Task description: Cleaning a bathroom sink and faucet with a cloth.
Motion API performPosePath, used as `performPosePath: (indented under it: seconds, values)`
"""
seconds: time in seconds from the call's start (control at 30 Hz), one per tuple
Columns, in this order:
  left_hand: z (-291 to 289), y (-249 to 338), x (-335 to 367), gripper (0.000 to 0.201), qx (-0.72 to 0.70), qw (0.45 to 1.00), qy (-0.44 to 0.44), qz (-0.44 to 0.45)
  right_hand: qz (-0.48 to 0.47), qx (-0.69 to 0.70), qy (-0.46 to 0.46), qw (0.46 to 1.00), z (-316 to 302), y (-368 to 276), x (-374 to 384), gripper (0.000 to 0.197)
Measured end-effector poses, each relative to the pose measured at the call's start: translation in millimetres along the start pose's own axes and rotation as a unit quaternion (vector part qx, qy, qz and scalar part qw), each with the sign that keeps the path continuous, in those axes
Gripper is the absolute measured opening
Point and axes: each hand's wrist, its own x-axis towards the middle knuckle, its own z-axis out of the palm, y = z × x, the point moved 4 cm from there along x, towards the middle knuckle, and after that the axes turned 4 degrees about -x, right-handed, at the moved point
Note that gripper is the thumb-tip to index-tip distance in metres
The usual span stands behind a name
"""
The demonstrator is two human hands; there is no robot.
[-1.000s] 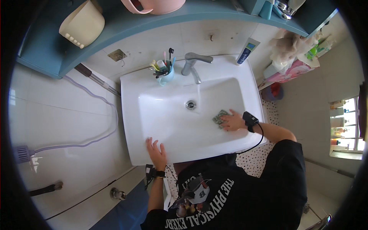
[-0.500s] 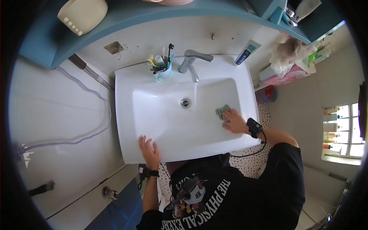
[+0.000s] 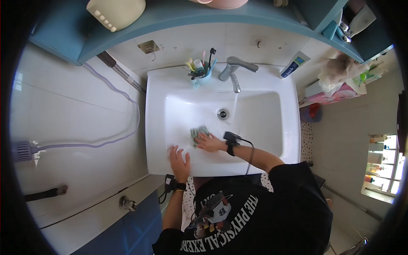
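Observation:
My right hand (image 3: 210, 143) presses a crumpled green-and-white cloth (image 3: 198, 131) against the basin floor, left of the drain (image 3: 222, 114). The fingers lie over the cloth, and part of it is hidden beneath them. Close by, my left hand (image 3: 180, 163) rests on the front left rim of the white sink (image 3: 159, 127), its fingers apart and holding nothing. From the grey faucet (image 3: 238, 70) at the back, a thin stream of water runs into the basin.
A light blue cup (image 3: 202, 80) of toothbrushes stands left of the faucet. On the back right corner is a toothpaste tube (image 3: 294, 65). A blue shelf (image 3: 178, 21) overhangs the far side, carrying a cream mug (image 3: 117, 12). A purple hose (image 3: 138, 110) hangs at left.
My right hand has swept the cloth leftward across the basin, from its right side to left of the drain. My left hand stays on the front rim. The view has shifted slightly.

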Motion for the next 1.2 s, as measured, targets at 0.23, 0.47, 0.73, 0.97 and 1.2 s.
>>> performPosePath:
  seconds: [0.23, 0.47, 0.73, 0.97, 1.2]
  values:
    - [1.4, 3.2, 4.4, 0.021, 0.009, 1.0, -0.001, 0.017, 0.166, -0.146, 0.312, 0.924, -42.2, 43.7, 30.1, 0.063]
    - [-0.2, -2.8, 2.2, 0.02, -0.022, 1.0, 0.017, 0.001, 0.001, -0.056, 0.235, 0.97, -2.8, 38.2, -46.3, 0.042]
    - [12.3, 12.5, 5.6, 0.021, -0.056, 0.997, 0.025, 0.041, 0.246, 0.54, 0.254, 0.764, -45.5, 112.7, -110.4, 0.018]
    - [114.6, 60.5, 50.4, 0.035, -0.418, 0.882, -0.147, -0.161, 0.067, 0.678, 0.429, 0.593, -106.3, 116.7, -89.7, 0.016]
    - [171.2, 113.8, 95.9, 0.052, -0.679, 0.58, -0.184, -0.41, 0.048, 0.525, 0.531, 0.664, -121.6, 78.1, -97.8, 0.016]
